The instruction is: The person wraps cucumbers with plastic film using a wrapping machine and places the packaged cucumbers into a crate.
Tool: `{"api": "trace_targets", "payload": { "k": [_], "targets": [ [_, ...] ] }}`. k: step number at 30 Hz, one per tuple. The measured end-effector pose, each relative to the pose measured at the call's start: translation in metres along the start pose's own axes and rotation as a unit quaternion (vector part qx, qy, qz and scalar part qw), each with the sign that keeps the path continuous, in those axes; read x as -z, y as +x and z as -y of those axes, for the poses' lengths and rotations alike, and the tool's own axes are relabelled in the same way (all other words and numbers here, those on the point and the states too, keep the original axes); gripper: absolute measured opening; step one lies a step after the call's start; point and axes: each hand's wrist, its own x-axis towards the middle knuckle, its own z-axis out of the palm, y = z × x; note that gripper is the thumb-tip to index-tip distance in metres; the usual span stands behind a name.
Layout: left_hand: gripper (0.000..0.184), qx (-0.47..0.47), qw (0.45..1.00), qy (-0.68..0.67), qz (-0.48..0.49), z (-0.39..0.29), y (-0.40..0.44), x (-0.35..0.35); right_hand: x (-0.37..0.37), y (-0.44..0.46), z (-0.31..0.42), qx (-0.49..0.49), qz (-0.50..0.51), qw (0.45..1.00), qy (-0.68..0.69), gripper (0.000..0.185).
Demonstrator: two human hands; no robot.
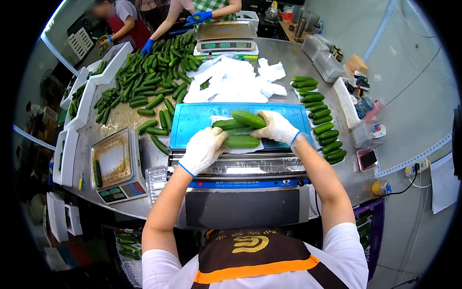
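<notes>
On the blue top of the film wrapping machine, several cucumbers lie bunched together over a white sheet. My left hand, in a white glove, grips the left end of the front cucumber. My right hand, gloved the same way, closes its fingers on the right end of the upper cucumber, which lies tilted across the others. Another cucumber shows behind my left fingertips. Clear film stretches over the rollers below; whether any covers the cucumbers is hard to tell.
A heap of cucumbers spreads at the back left. White foam sleeves lie behind the machine. Wrapped-looking cucumbers line the right side. Scales stand at the left and back. A co-worker's blue-gloved hand touches the heap.
</notes>
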Motion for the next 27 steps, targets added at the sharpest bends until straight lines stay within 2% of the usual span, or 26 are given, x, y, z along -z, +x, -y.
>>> {"api": "trace_targets", "payload": {
  "k": [3, 6, 8, 11, 12, 13, 15, 21, 22, 27],
  "targets": [
    [0.041, -0.006, 1.000, -0.001, 0.001, 0.006, 0.001, -0.002, 0.007, -0.010, -0.006, 0.012, -0.048, 0.999, 0.022, 0.061],
    [0.041, 0.021, 0.998, -0.003, 0.061, 0.005, 0.007, 0.002, 0.021, -0.023, -0.011, -0.012, -0.053, 0.998, 0.026, 0.059],
    [0.040, 0.013, 0.998, 0.023, 0.049, -0.001, 0.012, 0.010, 0.030, -0.030, -0.019, -0.014, -0.063, 0.997, 0.030, 0.055],
    [0.038, -0.014, 0.999, 0.044, 0.015, 0.003, 0.013, 0.004, 0.054, -0.046, -0.028, -0.025, -0.097, 0.991, 0.089, 0.048],
    [0.038, -0.025, 0.999, 0.047, 0.001, 0.007, 0.013, 0.000, 0.062, -0.051, -0.029, -0.056, -0.106, 0.986, 0.119, 0.044],
    [0.037, -0.021, 0.999, 0.019, 0.017, 0.009, 0.014, -0.001, 0.063, -0.051, -0.043, -0.069, -0.109, 0.974, 0.188, 0.040],
    [0.036, -0.016, 0.998, -0.038, 0.050, 0.013, 0.017, -0.002, 0.066, -0.055, -0.040, -0.064, -0.153, 0.963, 0.213, 0.036],
    [0.034, -0.047, 0.995, -0.043, 0.076, 0.011, 0.020, 0.007, 0.035, -0.028, -0.034, -0.053, -0.167, 0.945, 0.278, 0.044],
    [0.034, -0.047, 0.996, -0.036, 0.067, 0.010, 0.018, 0.007, 0.028, -0.021, -0.028, -0.046, -0.159, 0.936, 0.310, 0.047],
    [0.031, -0.072, 0.997, -0.037, 0.015, 0.008, 0.008, 0.001, -0.004, 0.010, -0.012, -0.009, -0.124, 0.952, 0.279, 0.056]
  ]
}}
